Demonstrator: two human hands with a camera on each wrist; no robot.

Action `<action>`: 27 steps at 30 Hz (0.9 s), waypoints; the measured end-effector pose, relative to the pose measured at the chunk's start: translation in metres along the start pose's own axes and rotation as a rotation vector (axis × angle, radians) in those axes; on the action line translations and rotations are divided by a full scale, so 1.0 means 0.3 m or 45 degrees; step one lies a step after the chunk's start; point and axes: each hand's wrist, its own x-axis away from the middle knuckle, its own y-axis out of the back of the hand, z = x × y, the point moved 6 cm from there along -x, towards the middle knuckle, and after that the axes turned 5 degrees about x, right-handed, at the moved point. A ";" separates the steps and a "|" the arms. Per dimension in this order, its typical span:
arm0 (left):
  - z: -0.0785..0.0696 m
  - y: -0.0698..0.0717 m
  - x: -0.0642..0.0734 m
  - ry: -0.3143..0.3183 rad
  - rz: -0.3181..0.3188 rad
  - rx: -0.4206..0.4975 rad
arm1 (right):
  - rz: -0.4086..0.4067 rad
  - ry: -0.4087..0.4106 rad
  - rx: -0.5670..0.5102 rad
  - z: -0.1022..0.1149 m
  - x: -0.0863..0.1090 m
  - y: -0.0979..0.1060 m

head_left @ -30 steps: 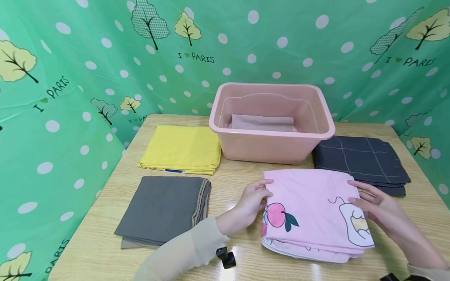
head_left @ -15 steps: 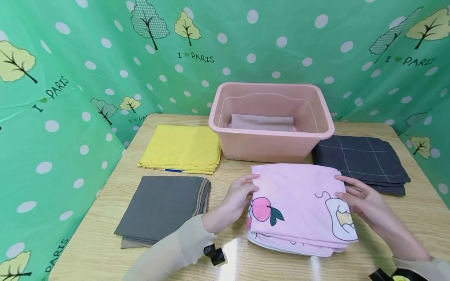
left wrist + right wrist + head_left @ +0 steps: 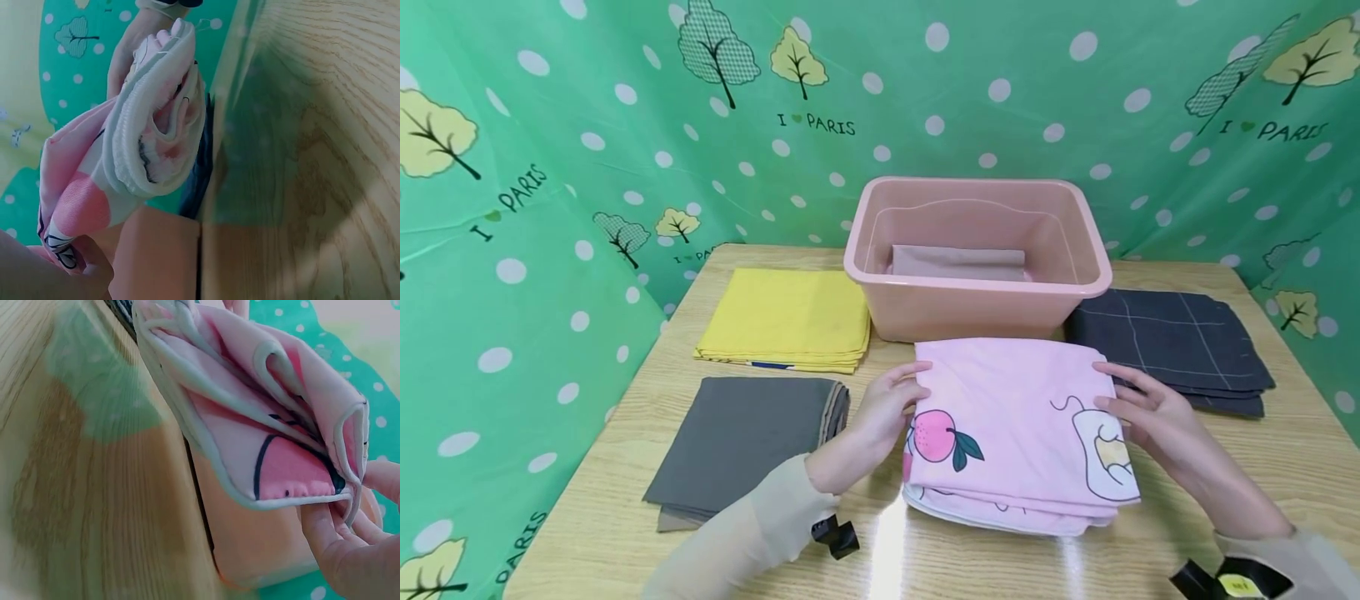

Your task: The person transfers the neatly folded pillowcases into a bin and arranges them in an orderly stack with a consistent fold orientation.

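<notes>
A folded pink cloth with a peach and a white cartoon figure printed on it is held between both hands in front of the bin. My left hand pinches its left edge, and my right hand grips the right edge, thumbs on top. In the left wrist view the folded cloth shows thick white-edged layers and hangs off the tabletop. Fingers of the right hand curl under the cloth's corner in the right wrist view. Behind it stands a pink plastic bin, with a folded greyish-pink cloth lying inside.
Left of the bin lies a folded yellow cloth. A folded dark grey cloth is nearer, beside my left forearm. At the right, a folded navy checked cloth rests on the wooden table. A green printed curtain hangs behind.
Both hands have carried the pink cloth leftward and slightly away from me, closer to the front of the bin. The bin and the other cloths stay where they were.
</notes>
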 end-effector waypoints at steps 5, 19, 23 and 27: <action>-0.031 0.010 0.005 -0.018 0.005 -0.012 | -0.039 -0.009 -0.011 -0.061 -0.053 0.039; -0.110 0.023 0.024 -0.058 0.008 -0.027 | 0.011 0.070 -0.070 0.220 0.035 -0.106; -0.139 0.021 0.035 -0.086 0.025 -0.022 | 0.010 0.073 -0.080 0.268 0.050 -0.128; -0.169 0.015 0.042 -0.102 0.042 -0.015 | 0.011 0.097 -0.125 0.325 0.068 -0.155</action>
